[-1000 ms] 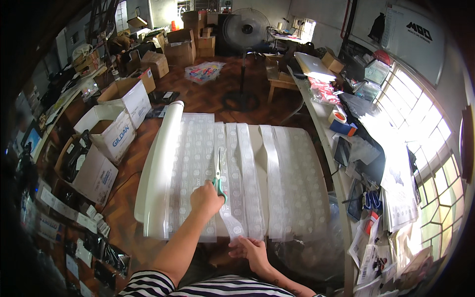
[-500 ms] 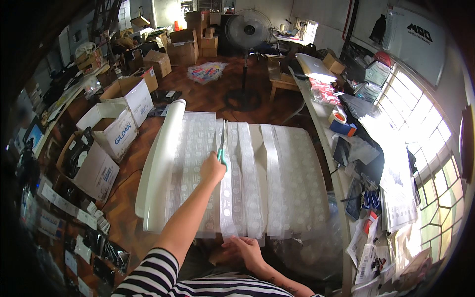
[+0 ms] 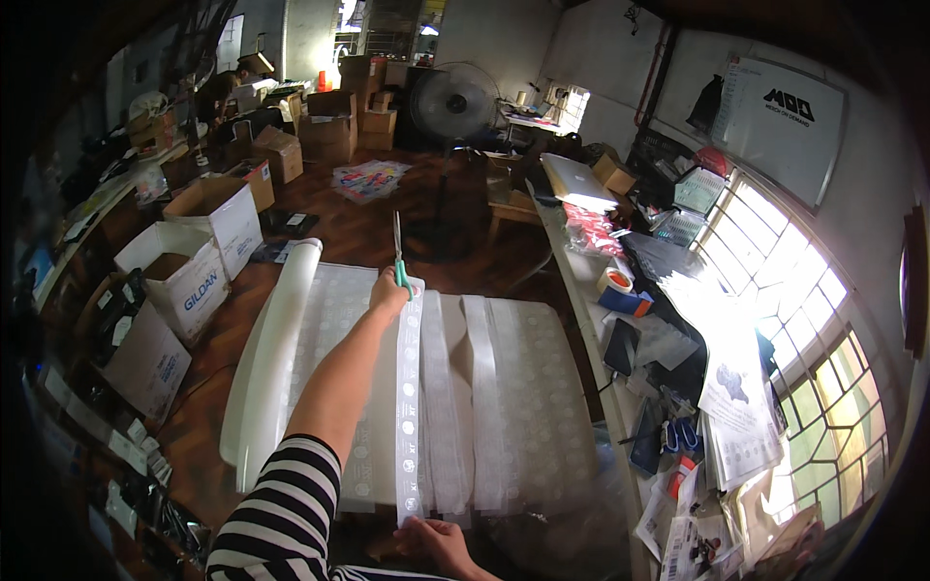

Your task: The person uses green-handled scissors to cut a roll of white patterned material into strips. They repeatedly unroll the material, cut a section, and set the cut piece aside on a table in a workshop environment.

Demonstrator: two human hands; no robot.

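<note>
Left hand (image 3: 389, 293), gripping scissors (image 3: 398, 242), has reached the film (image 3: 334, 334)'s far edge. Right hand (image 3: 438, 544) pinches strip (image 3: 409, 407); looks cut free.

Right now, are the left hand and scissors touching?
Touching: the head view shows the left hand closed around the handle end of the green-handled scissors.

The left arm (image 3: 338, 385) stretches from the lower left up to near the centre, the left hand (image 3: 389, 292) curled closed; the right hand (image 3: 432, 540) pinches at lower centre.
</note>
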